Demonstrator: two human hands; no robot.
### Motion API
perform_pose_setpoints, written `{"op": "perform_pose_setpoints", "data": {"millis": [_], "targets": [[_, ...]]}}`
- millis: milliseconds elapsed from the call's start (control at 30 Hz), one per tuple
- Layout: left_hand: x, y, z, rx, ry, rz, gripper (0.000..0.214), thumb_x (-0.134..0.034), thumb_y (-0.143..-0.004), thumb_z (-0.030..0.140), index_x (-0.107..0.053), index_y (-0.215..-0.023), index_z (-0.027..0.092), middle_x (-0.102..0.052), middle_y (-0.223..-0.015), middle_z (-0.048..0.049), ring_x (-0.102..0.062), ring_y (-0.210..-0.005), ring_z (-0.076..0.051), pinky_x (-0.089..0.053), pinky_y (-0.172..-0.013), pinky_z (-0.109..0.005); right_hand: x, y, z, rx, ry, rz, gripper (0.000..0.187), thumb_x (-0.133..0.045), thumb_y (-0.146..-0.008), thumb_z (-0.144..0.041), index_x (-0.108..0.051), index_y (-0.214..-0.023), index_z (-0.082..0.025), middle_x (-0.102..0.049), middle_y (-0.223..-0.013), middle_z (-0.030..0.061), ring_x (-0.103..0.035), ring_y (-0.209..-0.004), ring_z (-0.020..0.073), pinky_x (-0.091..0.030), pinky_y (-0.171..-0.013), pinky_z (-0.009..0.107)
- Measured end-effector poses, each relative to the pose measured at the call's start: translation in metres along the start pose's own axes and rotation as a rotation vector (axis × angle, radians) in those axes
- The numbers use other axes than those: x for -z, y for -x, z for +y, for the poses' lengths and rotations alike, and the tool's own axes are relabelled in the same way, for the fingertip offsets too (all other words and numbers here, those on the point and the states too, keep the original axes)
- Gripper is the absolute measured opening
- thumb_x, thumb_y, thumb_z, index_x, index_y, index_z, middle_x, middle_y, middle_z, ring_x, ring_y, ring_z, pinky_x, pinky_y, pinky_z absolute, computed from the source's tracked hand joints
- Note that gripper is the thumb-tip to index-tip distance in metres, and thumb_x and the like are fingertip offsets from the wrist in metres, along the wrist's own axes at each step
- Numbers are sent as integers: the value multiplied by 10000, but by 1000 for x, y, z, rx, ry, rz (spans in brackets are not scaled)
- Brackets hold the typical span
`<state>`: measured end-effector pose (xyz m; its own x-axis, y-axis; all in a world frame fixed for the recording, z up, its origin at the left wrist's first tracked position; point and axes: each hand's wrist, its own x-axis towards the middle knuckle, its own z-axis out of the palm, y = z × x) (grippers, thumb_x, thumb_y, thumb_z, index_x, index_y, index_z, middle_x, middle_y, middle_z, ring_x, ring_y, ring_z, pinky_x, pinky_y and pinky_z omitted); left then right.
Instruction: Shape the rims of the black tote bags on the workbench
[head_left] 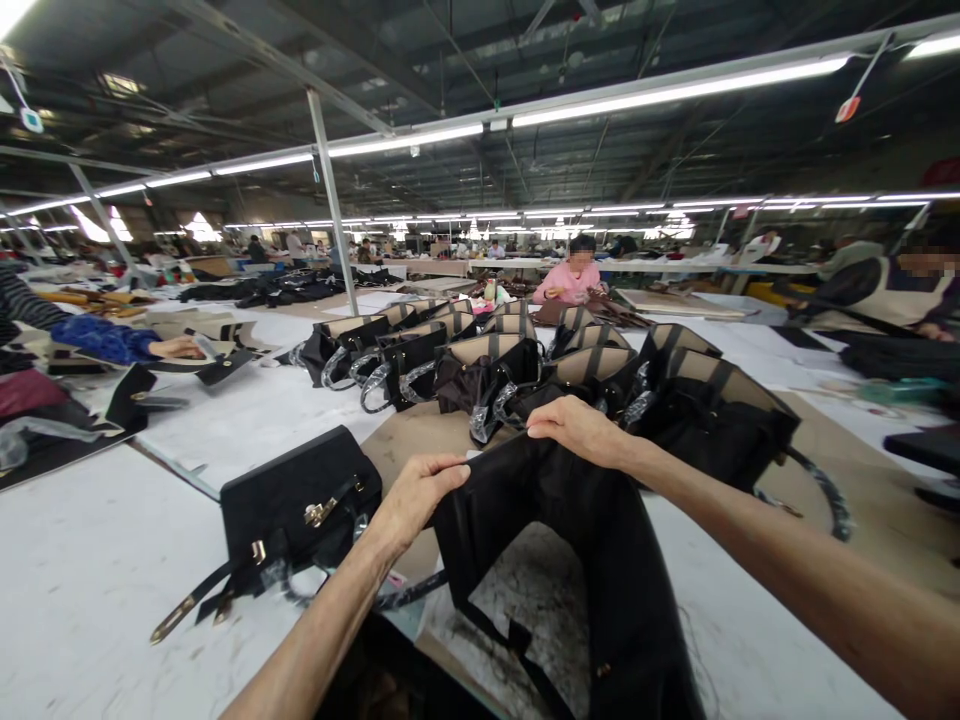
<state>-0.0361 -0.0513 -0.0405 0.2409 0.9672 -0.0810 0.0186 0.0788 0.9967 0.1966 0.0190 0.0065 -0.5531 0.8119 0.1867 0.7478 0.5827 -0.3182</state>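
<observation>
A black handbag (622, 560) stands before me, its black inside facing up and a thin strap hanging at its near side. My left hand (427, 495) pinches the bag's upper edge at the left, thumb on top. Farther right along the same edge, my right hand (574, 428) grips it between thumb and bent fingers. To the left of my left hand lies another black handbag (292, 500) with gold-coloured metal fittings, a strap and a plastic-wrapped handle. The undersides of my fingers are hidden behind the edge.
Several black bags with beige linings (487, 350) stand in rows beyond my hands on brown paper (847, 460). At left, a co-worker's blue sleeve (105, 340) reaches over the white table (67, 560). A person in pink (574, 280) sits across; another person (885, 285) is at right.
</observation>
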Motion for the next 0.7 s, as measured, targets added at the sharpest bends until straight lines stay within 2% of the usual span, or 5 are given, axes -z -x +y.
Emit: {"op": "perform_pose_setpoints", "data": {"millis": [200,333,500,633,700], "targets": [[-9,-1,2,47,6,116,336,-626,-614,309,-658,-875,100,-635,-631,-27,-536,-534,-119,-358,-492,-195,2,-2,-7,37,84,0,231,-459,-794,-307,-638,-691,-206,-617,-675,-27,-544,-697,129,-333,-649,221],[-15,1,0,44,18,98,328,-595,-642,293,-636,-918,120,-621,-629,-9,-520,-525,-103,-350,-485,-184,2,-3,-18,84,43,-59,258,-451,-808,-349,-650,-718,-211,-630,-689,-26,-548,-700,134,-342,-647,219],[-15,8,-2,-44,22,36,371,-641,-618,259,-601,-967,140,-617,-753,1,-537,-631,-109,-394,-587,-192,-5,-4,-30,138,-18,-92,221,-457,-811,-316,-657,-808,-223,-657,-795,-16,-564,-771,149,-364,-702,231],[-11,12,-7,-109,-28,49,340,-630,-626,205,-583,-956,137,-600,-777,5,-537,-671,-116,-400,-614,-196,-11,-2,-32,106,-96,-22,197,-501,-785,-256,-623,-938,-231,-642,-953,-7,-556,-888,163,-374,-798,262],[-10,13,-11,-176,-113,107,318,-600,-651,192,-570,-964,137,-603,-837,-12,-548,-741,-139,-418,-681,-223,-13,0,-32,141,-79,12,208,-509,-781,-222,-605,-965,-230,-617,-1016,-4,-536,-936,159,-364,-841,272]]}}
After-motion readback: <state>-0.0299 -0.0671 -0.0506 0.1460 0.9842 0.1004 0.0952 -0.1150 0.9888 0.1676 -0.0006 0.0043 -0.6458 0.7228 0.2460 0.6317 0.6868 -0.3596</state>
